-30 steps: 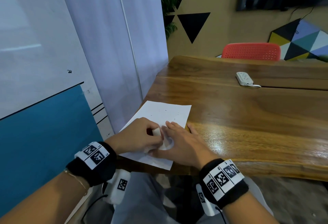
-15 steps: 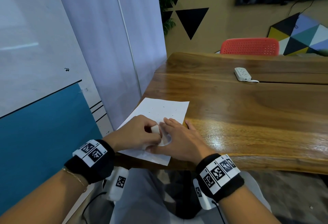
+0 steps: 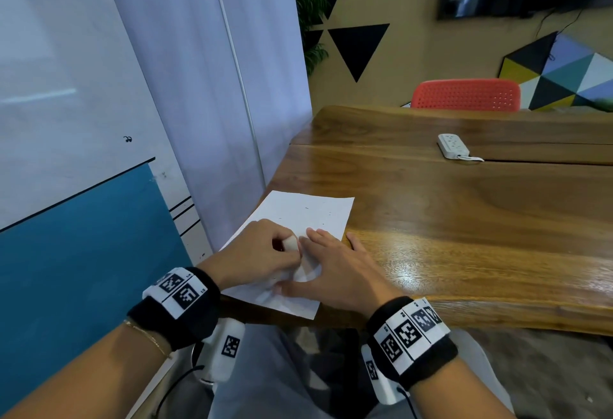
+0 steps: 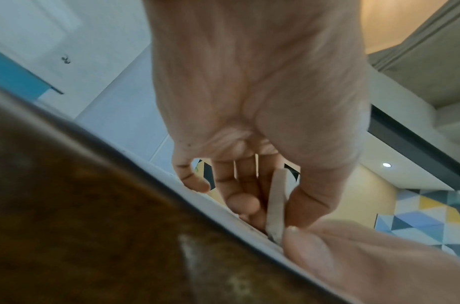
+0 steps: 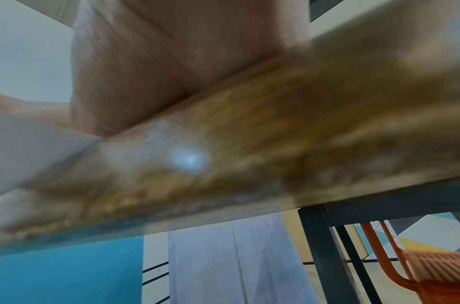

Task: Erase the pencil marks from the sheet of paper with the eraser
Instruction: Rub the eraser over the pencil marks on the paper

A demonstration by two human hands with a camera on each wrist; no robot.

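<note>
A white sheet of paper [image 3: 308,216] with a few faint pencil marks lies at the near left corner of the wooden table [image 3: 464,219]. My left hand [image 3: 262,253] pinches a small white eraser [image 3: 291,242] and holds its lower end on the paper. In the left wrist view the eraser [image 4: 276,201] stands between thumb and fingers, touching the paper's edge [image 4: 210,203]. My right hand [image 3: 335,269] lies flat with straight fingers on the sheet, just right of the eraser. The right wrist view shows only my blurred palm [image 5: 145,72] on the table edge [image 5: 249,144].
A white power strip [image 3: 452,146] with a cord lies far back on the table. A red chair [image 3: 464,95] stands behind the far edge. A white curtain [image 3: 215,87] and a blue-and-white wall panel [image 3: 76,236] close off the left side.
Both hands stay on the paper in nearly the same spot; the eraser in my left hand has shifted only slightly against the sheet.
</note>
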